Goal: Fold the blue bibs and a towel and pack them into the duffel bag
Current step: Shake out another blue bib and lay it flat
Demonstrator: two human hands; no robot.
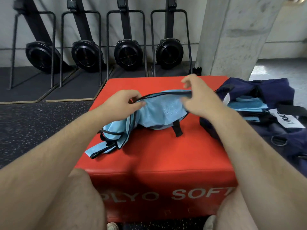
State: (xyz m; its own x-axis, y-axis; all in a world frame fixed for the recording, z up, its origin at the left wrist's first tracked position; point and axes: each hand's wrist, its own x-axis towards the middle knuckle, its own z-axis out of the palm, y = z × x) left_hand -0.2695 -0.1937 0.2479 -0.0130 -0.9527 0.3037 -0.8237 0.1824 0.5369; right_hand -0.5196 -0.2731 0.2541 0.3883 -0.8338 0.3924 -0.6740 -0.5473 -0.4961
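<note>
- Blue bib [159, 110] sits on the red box [157, 155], toward the far half of its top surface, held up between both hands.
- Left hand [123, 103] pinches the bib's black-trimmed top edge at its left end, thumb on the near face, fingers curled behind.
- Right hand [199, 98] grips the same edge at its right end; index finger lifts free above the cloth, other fingers curl round the hem.
- The edge runs taut from hand to hand, raised off the surface; the rest of the bib sags below and trails down-left in a crumpled heap toward the box's left edge.
- Duffel bag [265, 123] lies right of the box, touching it, mouth open; folded blue cloth [247, 105] is stacked inside.
- Hard to tell: right hand is motion-blurred, exact finger contact unclear. Cannot tell whether the heap is one bib or several. Bag's right end is cut off by the frame; the white label [285, 118] on it reads only partly. Right forearm hides the bag's near-left corner.
- Bib look: light blue mesh-like fabric, black piping along the edges, a black strap [177, 128] hanging at the near side, wrinkled.
- Box front shows the lettering "PLYO SOFT", ends hidden by the person's legs.
</note>
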